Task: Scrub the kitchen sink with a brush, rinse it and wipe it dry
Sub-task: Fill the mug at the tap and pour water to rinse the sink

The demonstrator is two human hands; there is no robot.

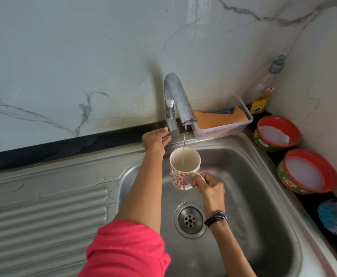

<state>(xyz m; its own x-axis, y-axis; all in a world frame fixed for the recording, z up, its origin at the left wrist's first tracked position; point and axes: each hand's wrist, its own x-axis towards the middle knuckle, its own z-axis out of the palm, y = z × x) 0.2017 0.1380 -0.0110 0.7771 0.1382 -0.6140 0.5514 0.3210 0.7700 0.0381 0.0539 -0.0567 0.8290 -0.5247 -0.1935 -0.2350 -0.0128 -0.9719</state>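
A steel sink (263,196) with a round drain (190,219) fills the lower right. A chrome tap (176,98) at its back edge lets a thin stream of water fall into a white mug (181,168) with red flower prints. My right hand (208,184) grips the mug by its handle and holds it upright under the spout. My left hand (156,137) reaches across to the tap's base, fingers touching the knob there. A blue and white brush (335,218) lies on the dark counter at the right edge.
A ribbed steel drainboard (43,216) lies left of the basin. Behind the sink stands a clear plastic box (241,124) holding an orange cloth (219,118). Two red-rimmed tubs of dish soap (273,134) (307,172) and a pump bottle (263,90) stand at the right.
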